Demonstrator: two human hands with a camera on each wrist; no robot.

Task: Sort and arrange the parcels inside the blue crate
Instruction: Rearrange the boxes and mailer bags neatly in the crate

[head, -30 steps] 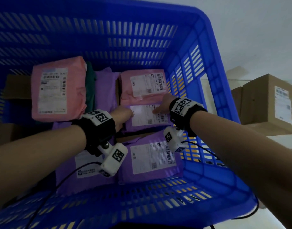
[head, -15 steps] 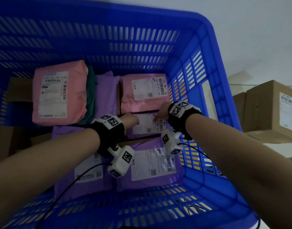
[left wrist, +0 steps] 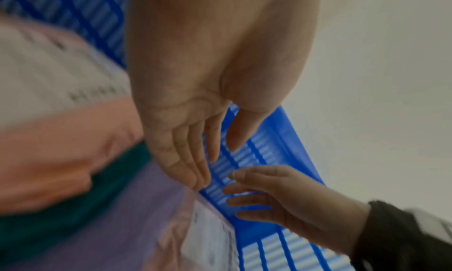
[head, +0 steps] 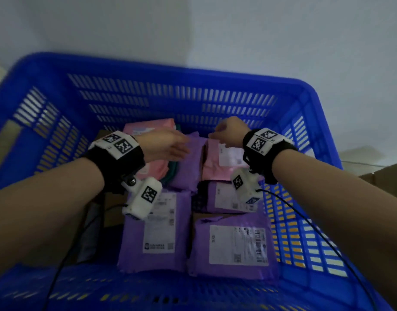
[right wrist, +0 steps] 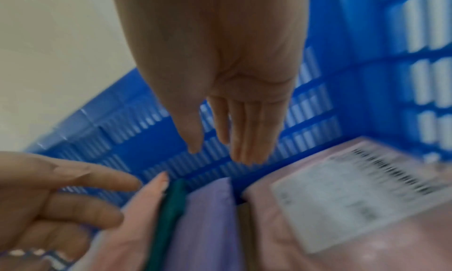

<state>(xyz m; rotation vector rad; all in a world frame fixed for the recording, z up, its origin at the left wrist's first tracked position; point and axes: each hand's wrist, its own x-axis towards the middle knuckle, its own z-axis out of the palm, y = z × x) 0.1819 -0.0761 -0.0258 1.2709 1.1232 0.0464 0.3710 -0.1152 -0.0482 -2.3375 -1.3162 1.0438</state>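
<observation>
The fingers [left wrist: 195, 159] of the left hand [head: 164, 145] are straight and close together, holding nothing, poised above the far parcels near the back wall of the blue crate [head: 170, 102]. The right hand [head: 230, 131] has its fingers [right wrist: 247, 139] likewise extended and relaxed, empty, hanging over the far right pink parcel [head: 217, 162]; whether any fingertip touches a parcel cannot be told, since the wrist views are blurred. The two hands are near each other but apart, above the rear row. Beneath the left hand lies a pink parcel [head: 152, 169] with a white label, then a dark green parcel [head: 170, 176] edge-on beside it, then a purple parcel [head: 188, 162] standing between the green one and the right pink one. Nearer the person, a purple parcel with a label [head: 229, 198] lies in the middle right, and two larger purple parcels fill the near row, one left [head: 155, 232] and one right [head: 233, 245]. Both wrists carry black bands with white marker tags and small white cameras. A cardboard box [head: 390, 176] shows outside the crate at the right.
</observation>
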